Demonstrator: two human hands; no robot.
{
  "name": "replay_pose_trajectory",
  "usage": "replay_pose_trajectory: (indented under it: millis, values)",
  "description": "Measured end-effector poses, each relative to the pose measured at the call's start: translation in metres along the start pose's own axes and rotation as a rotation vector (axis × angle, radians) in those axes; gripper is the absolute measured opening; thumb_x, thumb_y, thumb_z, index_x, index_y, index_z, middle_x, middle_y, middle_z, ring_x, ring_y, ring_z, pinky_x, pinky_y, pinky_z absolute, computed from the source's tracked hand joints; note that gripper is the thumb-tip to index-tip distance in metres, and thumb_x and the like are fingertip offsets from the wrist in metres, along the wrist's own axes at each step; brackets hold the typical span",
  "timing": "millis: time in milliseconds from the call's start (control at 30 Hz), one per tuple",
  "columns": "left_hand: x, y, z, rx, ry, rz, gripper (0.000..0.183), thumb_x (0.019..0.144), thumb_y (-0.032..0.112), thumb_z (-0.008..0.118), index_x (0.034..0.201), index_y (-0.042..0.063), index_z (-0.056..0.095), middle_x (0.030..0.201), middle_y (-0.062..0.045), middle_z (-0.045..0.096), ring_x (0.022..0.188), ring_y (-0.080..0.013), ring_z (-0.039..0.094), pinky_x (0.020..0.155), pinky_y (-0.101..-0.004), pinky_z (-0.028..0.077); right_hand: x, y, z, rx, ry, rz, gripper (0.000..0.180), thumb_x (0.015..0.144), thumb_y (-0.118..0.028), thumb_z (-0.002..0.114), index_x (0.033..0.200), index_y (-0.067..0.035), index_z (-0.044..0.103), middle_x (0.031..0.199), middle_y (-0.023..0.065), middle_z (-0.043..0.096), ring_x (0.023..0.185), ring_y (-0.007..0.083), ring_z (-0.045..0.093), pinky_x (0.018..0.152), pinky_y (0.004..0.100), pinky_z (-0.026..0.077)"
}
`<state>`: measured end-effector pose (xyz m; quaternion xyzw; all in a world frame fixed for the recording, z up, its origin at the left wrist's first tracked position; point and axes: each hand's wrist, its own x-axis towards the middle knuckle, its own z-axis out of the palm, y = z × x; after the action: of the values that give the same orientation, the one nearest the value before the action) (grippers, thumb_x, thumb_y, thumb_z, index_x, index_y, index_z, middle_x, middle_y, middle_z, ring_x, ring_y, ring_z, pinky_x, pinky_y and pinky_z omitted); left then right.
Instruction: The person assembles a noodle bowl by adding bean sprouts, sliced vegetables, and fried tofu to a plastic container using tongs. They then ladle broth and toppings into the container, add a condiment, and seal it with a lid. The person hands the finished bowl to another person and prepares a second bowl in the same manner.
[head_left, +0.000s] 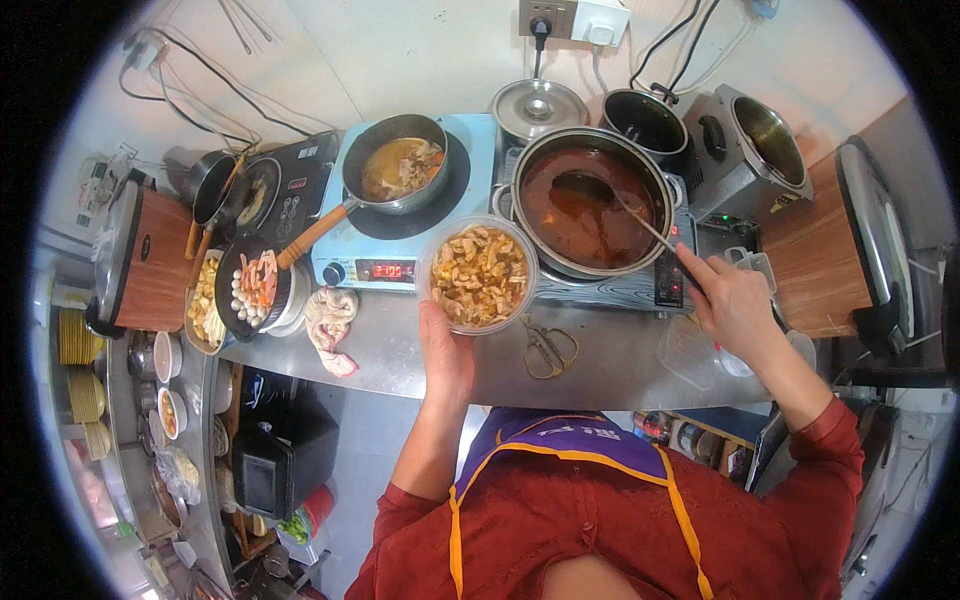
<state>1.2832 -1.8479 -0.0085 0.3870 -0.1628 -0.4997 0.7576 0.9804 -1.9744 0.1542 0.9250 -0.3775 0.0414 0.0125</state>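
My left hand (448, 352) grips a round clear plastic container (478, 328) from its near side. Pieces of meat and broth (480, 274) fill it close to the rim. In my right hand (724, 300) is the handle of a ladle (649, 227). The ladle's bowl dips into dark red broth (559, 240) inside a large two-handled steel pot (516, 217), which stands on an induction cooker (600, 294). To the left, a saucepan (409, 201) with a wooden handle holds brown broth and meat on a light blue induction cooker (328, 251).
Kitchen scissors (551, 352) and a crumpled cloth (330, 330) lie on the steel counter (397, 352). A black pan (234, 319) of sliced sausage and white balls stands left. A steel lid (538, 109) and a black pot (645, 124) are behind. Wood-patterned warmers (161, 262) flank the counter.
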Motion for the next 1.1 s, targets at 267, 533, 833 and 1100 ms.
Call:
replay_pose_trajectory:
  millis: [267, 533, 833, 1100]
  values:
    - [-0.001, -0.004, -0.004, -0.026, 0.053, -0.061, 0.080, 0.094, 0.062, 0.043, 0.150, 0.008, 0.027, 0.152, -0.007, 0.036, 0.139, -0.0240, 0.036, 0.113, -0.0436, 0.032, -0.008, 0.016, 0.003, 0.036, -0.009, 0.055, 0.048, 0.080, -0.013, 0.065, 0.127, -0.009, 0.058, 0.078, 0.0128, 0.063, 0.067, 0.0325, 0.064, 0.057, 0.0425, 0.050]
    - [-0.005, 0.000, 0.000, -0.004, 0.025, -0.049, 0.083, 0.092, 0.064, 0.046, 0.149, 0.006, 0.028, 0.151, -0.008, 0.037, 0.137, -0.0241, 0.038, 0.112, -0.0435, 0.032, 0.019, 0.044, 0.018, 0.919, -0.229, 0.360, 0.050, 0.083, -0.011, 0.063, 0.132, -0.002, 0.055, 0.064, 0.0040, 0.058, 0.051, 0.0167, 0.056, 0.049, 0.0349, 0.043]
    - [-0.008, -0.004, -0.003, -0.039, 0.041, -0.104, 0.078, 0.093, 0.062, 0.046, 0.147, 0.008, 0.032, 0.147, -0.006, 0.042, 0.134, -0.0229, 0.042, 0.111, -0.0424, 0.035, 0.016, 0.025, -0.046, 1.399, -0.434, 0.627, 0.045, 0.089, -0.014, 0.063, 0.131, 0.001, 0.055, 0.066, 0.0019, 0.056, 0.042, 0.0044, 0.041, 0.037, 0.0187, 0.028]
    - [-0.008, 0.006, 0.004, -0.024, -0.028, -0.018, 0.077, 0.093, 0.057, 0.052, 0.147, 0.006, 0.031, 0.146, -0.008, 0.041, 0.134, -0.0231, 0.042, 0.111, -0.0422, 0.036, 0.013, -0.023, -0.046, 1.420, -0.514, 0.489, 0.047, 0.089, -0.015, 0.066, 0.133, -0.002, 0.056, 0.069, -0.0007, 0.056, 0.048, 0.0016, 0.041, 0.042, 0.0181, 0.030]
